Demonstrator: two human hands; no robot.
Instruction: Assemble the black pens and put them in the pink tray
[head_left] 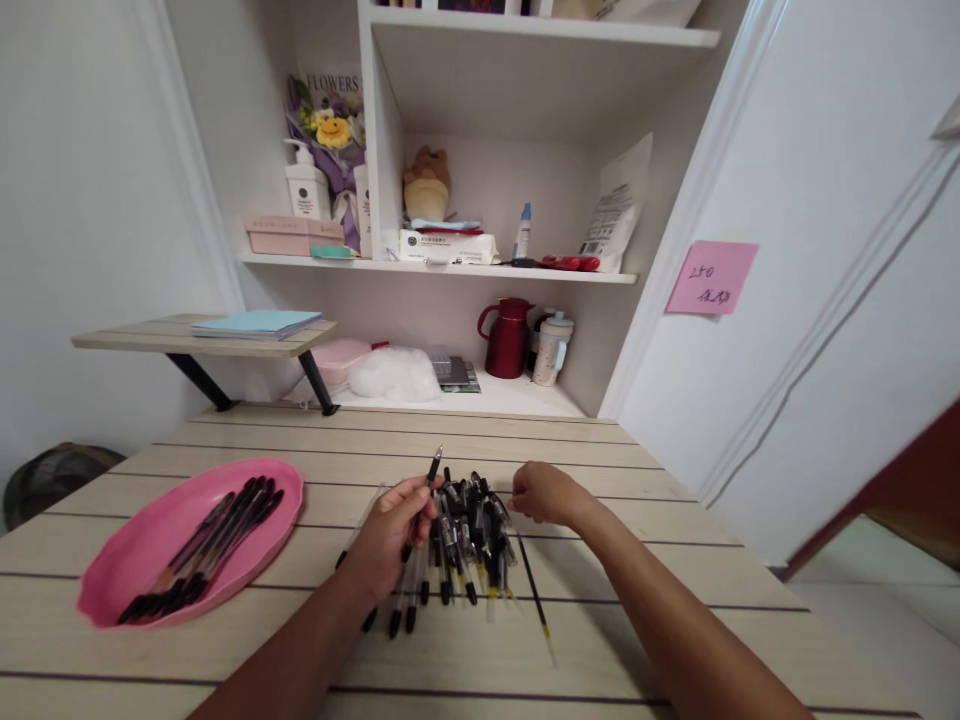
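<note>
My left hand (397, 528) is closed around a dark-gripped pen (434, 466), its pointed tip facing up and away. Right of it lies a loose pile of pen parts (471, 530): clear barrels, black caps and ink refills, heaped on the table. At the pile's right edge my right hand (546, 492) is closed, fingertips pinched and pointing down to the left; what they grip, if anything, is hidden. One long black ink refill (534, 590) with a yellow band slants toward me just below those fingertips. Several capped pens (214, 550) rest in a pink tray (105, 585) on the left.
The wooden slatted table (637, 640) meets a white shelf unit behind. A small raised stand (142, 335) carries blue paper (255, 323) at the back left. A red jug (508, 340) and a cup (551, 350) stand on the low shelf, beside a white plastic bag (394, 375).
</note>
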